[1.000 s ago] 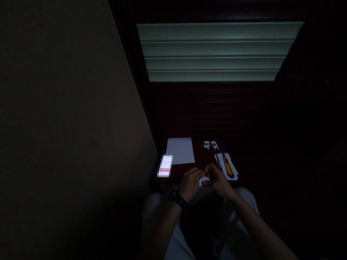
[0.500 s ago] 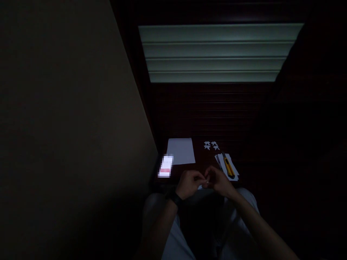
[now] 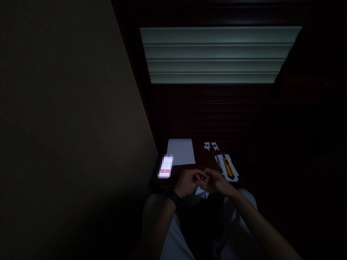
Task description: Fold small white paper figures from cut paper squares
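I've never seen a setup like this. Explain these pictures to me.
There is no machine: a person's bare left hand and right hand are at work. One head-worn camera, looking forward and down, takes every picture. The hands meet at a small folded white paper; fingers hide the exact grip. On the dark tabletop lie a glowing, pixelated phone-like screen, a white sheet, four small paper shapes, and a yellow cutter atop stacked papers.

Both hands pinch a folded white paper
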`<move>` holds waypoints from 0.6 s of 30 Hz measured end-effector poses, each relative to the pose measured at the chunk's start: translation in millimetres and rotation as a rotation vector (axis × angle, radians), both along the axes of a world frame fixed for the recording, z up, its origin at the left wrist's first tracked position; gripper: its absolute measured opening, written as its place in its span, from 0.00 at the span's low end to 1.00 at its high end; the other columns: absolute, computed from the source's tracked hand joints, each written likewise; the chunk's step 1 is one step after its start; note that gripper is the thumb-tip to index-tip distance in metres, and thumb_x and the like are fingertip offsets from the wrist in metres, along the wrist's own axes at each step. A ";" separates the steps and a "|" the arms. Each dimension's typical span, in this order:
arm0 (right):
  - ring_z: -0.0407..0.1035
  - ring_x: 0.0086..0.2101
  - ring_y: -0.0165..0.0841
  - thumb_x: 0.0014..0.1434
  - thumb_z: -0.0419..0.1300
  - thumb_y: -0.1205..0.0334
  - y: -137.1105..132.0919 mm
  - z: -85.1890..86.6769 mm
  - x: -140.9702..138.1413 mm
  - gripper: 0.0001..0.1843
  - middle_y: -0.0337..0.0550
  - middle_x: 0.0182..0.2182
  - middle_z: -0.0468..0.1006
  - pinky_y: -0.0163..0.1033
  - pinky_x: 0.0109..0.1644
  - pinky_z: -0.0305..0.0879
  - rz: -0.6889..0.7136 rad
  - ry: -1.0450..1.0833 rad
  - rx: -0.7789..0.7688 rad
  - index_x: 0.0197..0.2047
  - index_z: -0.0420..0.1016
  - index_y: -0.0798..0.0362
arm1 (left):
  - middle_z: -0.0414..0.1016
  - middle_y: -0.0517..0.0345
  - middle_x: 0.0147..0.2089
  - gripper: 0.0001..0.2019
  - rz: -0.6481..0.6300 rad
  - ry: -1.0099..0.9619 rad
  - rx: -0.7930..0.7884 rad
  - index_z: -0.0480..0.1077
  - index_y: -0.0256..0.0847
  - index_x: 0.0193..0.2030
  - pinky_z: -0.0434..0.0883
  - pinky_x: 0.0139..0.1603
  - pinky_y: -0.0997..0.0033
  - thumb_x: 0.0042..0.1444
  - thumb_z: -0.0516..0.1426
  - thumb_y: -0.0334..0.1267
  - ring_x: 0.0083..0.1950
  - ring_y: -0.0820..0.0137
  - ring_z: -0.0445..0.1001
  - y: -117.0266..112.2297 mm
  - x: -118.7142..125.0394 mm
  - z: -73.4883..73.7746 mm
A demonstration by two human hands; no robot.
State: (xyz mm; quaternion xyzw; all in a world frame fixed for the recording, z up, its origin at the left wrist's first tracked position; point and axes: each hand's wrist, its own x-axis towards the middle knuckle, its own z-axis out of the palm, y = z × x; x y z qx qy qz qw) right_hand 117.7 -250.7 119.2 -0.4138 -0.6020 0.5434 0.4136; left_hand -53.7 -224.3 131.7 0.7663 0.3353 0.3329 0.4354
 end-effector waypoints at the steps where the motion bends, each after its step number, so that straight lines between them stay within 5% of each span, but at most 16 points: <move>1: 0.66 0.29 0.30 0.43 0.64 0.65 0.2 0.8 1.0 0.11 0.34 0.27 0.71 0.34 0.32 0.64 0.005 -0.010 0.008 0.30 0.66 0.52 | 0.73 0.61 0.26 0.11 0.003 -0.004 -0.003 0.75 0.38 0.37 0.65 0.31 0.77 0.45 0.58 0.29 0.28 0.73 0.70 0.5 -0.5 -0.5; 12: 0.64 0.24 0.27 0.43 0.66 0.67 6.5 -6.9 5.6 0.17 0.30 0.22 0.68 0.35 0.30 0.65 0.002 0.031 0.043 0.36 0.64 0.51 | 0.71 0.63 0.24 0.08 0.062 0.023 -0.010 0.74 0.37 0.35 0.63 0.29 0.78 0.45 0.59 0.31 0.27 0.74 0.69 -1.8 3.3 -1.7; 18: 0.68 0.37 0.34 0.36 0.70 0.69 5.9 -8.4 2.7 0.29 0.38 0.37 0.72 0.37 0.38 0.65 0.044 0.005 0.118 0.43 0.65 0.51 | 0.73 0.62 0.25 0.07 0.123 0.051 0.050 0.74 0.38 0.34 0.63 0.30 0.77 0.47 0.58 0.33 0.28 0.74 0.70 -6.7 6.7 1.5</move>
